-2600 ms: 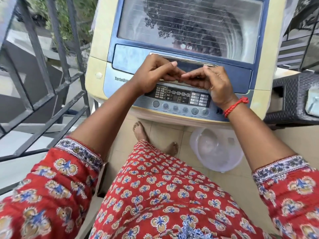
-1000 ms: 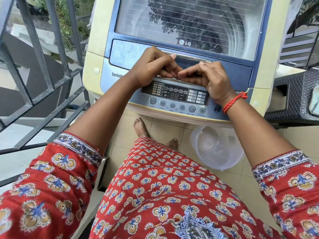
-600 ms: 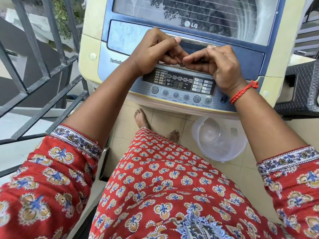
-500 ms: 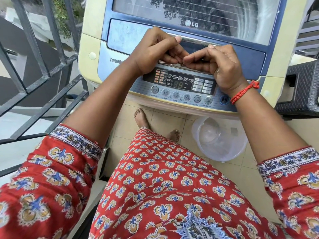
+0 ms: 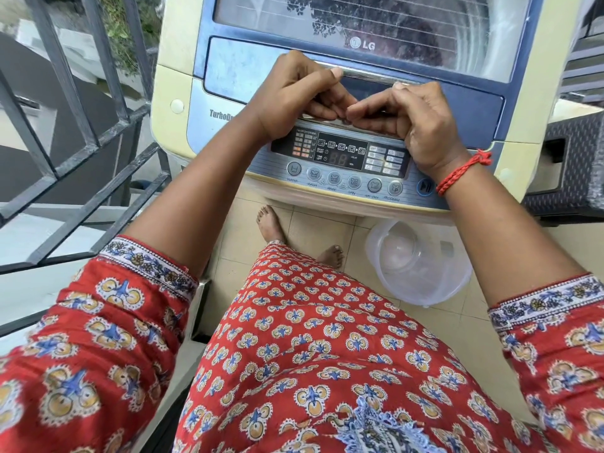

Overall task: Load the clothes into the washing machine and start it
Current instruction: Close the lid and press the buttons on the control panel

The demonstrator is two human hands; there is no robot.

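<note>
The washing machine point(image 5: 343, 93), a top-loader in cream and blue, stands straight ahead, its lid point(image 5: 369, 37) down. Through the tinted lid window the drum shows only as pale ribbed wall under dark reflections; what lies inside cannot be told. Both hands rest at the lid's front edge, by the silver handle strip point(image 5: 369, 76). The left hand point(image 5: 294, 96) has its fingers curled under that edge with the thumb laid on the strip; the right hand point(image 5: 421, 122), a red thread bracelet point(image 5: 464, 171) at its wrist, is curled likewise, the two sets of fingertips touching. Just below them lies the control panel point(image 5: 343, 161) with its display and row of round buttons. On the tiled floor beside the machine's base sits a clear plastic tub point(image 5: 421, 279), holding nothing visible. A metal railing point(image 5: 81, 142) runs along the left.
</note>
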